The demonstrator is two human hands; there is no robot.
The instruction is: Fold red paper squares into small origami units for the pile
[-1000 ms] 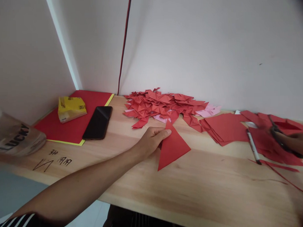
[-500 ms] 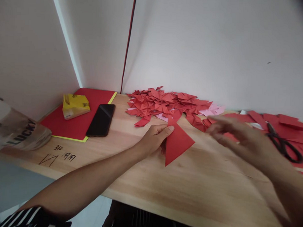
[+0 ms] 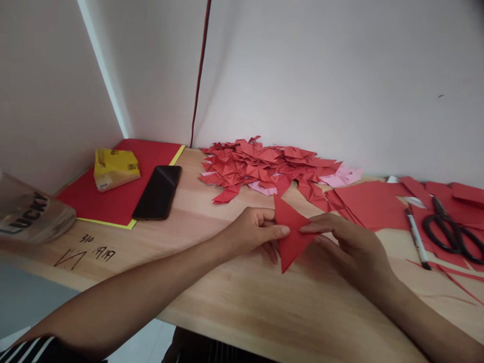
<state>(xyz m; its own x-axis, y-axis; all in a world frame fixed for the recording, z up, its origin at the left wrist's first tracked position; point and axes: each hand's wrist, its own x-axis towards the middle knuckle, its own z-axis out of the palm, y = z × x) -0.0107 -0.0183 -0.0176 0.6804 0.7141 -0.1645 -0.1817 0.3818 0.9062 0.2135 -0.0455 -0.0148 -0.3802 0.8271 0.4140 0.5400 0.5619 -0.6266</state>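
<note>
A folded triangle of red paper (image 3: 293, 235) is held up between my two hands, just above the wooden table. My left hand (image 3: 257, 231) pinches its left side, thumb on top and fingers behind. At its right corner, my right hand (image 3: 347, 246) grips the paper between thumb and fingers. Behind the hands lies a heap of folded red paper pieces (image 3: 261, 165), with some pink pieces (image 3: 342, 176) at its right end. Flat red sheets (image 3: 370, 203) lie beyond my right hand.
Black-handled scissors (image 3: 454, 235) and a white marker (image 3: 417, 239) lie at the right among red offcuts. On the left are a phone (image 3: 157, 192), a yellow packet (image 3: 116, 169) on red and yellow sheets (image 3: 103, 205), and a clear container (image 3: 32, 212) marked LUCKY. A wall stands behind the table.
My right hand has come in from the right and taken hold of the triangle's right corner. The left hand still holds the paper, which has turned slightly.
</note>
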